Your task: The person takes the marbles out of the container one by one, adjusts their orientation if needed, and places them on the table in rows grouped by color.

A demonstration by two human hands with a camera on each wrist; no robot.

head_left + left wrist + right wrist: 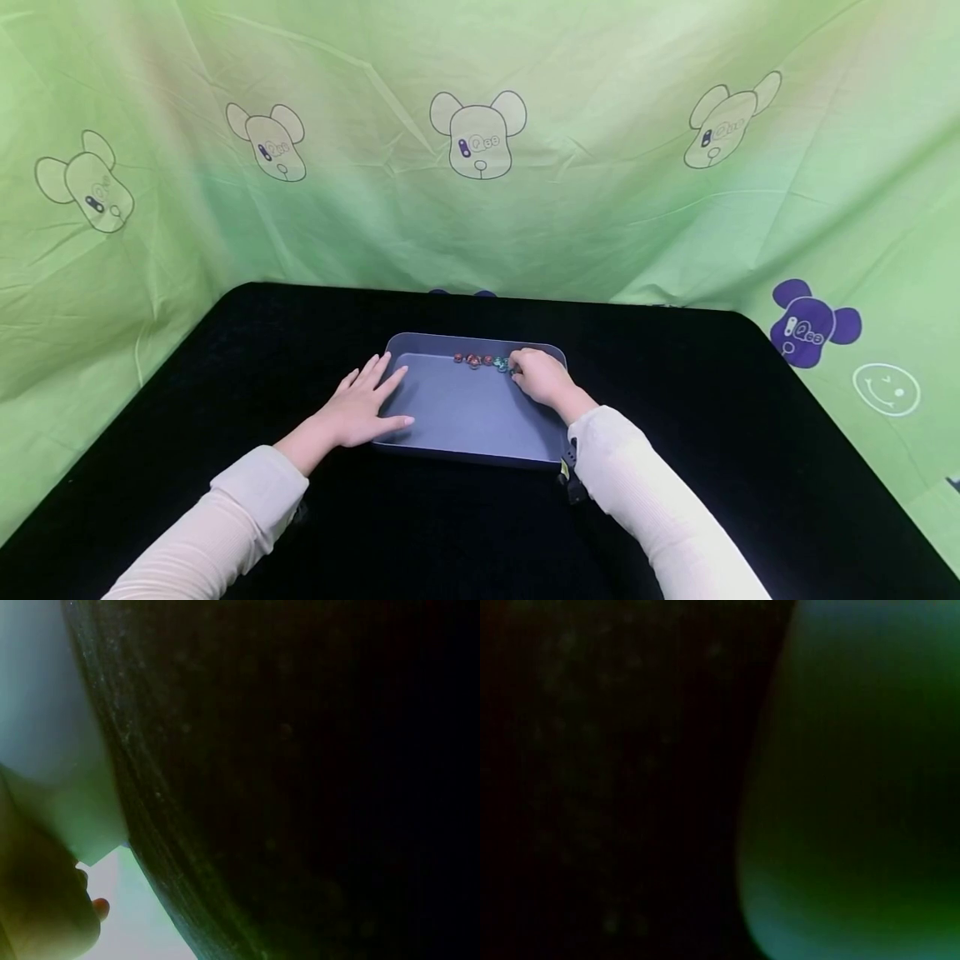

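Note:
A shallow grey-blue tray lies on the black table. Along its far inner side is a row of small shiny balls like marbles, with red balls to the left and green balls to the right. My right hand reaches over the tray's right part, fingers curled down at the right end of the row. It pinches a green ball there, mostly hidden by the fingertips. My left hand spreads its fingers over the tray's left rim, away from the balls. In the left wrist view, part of the hand shows dimly.
Black cloth covers the table around the tray. A green curtain with bear-head prints encloses the back and sides. A small dark device with a strap hangs under the right cuff. The right wrist view is too dark and blurred to read.

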